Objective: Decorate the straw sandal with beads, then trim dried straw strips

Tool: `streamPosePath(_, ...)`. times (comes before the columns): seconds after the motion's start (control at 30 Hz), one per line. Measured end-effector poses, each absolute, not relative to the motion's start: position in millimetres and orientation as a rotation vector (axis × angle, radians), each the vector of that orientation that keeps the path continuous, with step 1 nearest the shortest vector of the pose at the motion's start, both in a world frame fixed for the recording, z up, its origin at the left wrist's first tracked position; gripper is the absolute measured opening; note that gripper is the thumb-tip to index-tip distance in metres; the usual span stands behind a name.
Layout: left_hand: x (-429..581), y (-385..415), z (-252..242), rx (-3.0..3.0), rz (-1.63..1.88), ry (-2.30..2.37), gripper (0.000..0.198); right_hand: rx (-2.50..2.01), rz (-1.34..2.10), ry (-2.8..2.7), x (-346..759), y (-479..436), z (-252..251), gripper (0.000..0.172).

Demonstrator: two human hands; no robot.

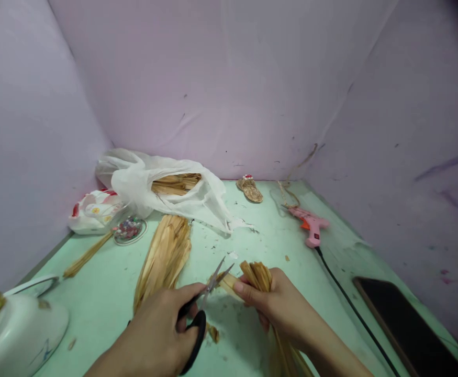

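My left hand (162, 327) grips black-handled scissors (207, 303), their blades open and pointing up toward the end of a dried husk strip (229, 283). My right hand (276, 301) is closed around a bundle of dried husk strips (257, 275), pinching that one strip out toward the blades. The bundle's long ends run down under my right wrist. A small cut scrap (213, 332) lies on the green table (260, 246) just below the scissors.
A loose pile of husks (166, 256) lies left of the scissors. Behind it is a white plastic bag with more husks (174, 186), a bead dish (130, 229), a pink glue gun (310, 224) with black cord, a small woven piece (249, 189), a white bowl (20, 330) and a dark slab (405, 327).
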State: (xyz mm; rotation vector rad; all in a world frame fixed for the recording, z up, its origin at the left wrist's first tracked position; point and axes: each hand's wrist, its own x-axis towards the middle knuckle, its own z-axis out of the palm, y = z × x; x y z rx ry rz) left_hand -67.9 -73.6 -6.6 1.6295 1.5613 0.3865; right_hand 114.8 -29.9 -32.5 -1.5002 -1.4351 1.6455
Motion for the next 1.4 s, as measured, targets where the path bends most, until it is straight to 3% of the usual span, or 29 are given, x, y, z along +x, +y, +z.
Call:
streamPosePath(0.53,-77.1,-75.0,-34.5,1.385,0.528,1.311,0.018,-1.479,1.645,-1.478,115.9,-29.0,-37.9,0.024)
streamPosePath(0.7,-77.9,-70.0,-34.2,1.124,0.619,1.439,0.028,-1.405,1.706,-1.288,118.4,-26.8,-38.5,0.034)
streamPosePath(0.77,-77.6,-67.2,-33.4,1.013,0.716,1.517,0.040,-1.287,1.789,-1.080,120.5,-26.1,-38.1,0.030)
streamPosePath(0.87,-76.7,-65.5,-33.1,0.922,0.792,1.559,0.051,-1.133,1.849,-0.985,123.2,-26.4,-37.3,0.038)
streamPosePath(1.07,-72.0,-66.7,-25.7,0.961,0.787,1.564,0.041,-1.340,1.756,-1.242,114.8,-28.1,-38.2,0.012)
streamPosePath(1.23,-72.8,-67.3,-23.2,1.019,0.796,1.528,0.031,-1.351,1.868,-1.002,112.4,-25.3,-40.6,0.016)
streamPosePath(1.4,-71.4,-68.1,-26.8,0.981,0.825,1.566,0.039,-1.042,1.816,-0.592,128.5,-17.0,-37.3,0.023)
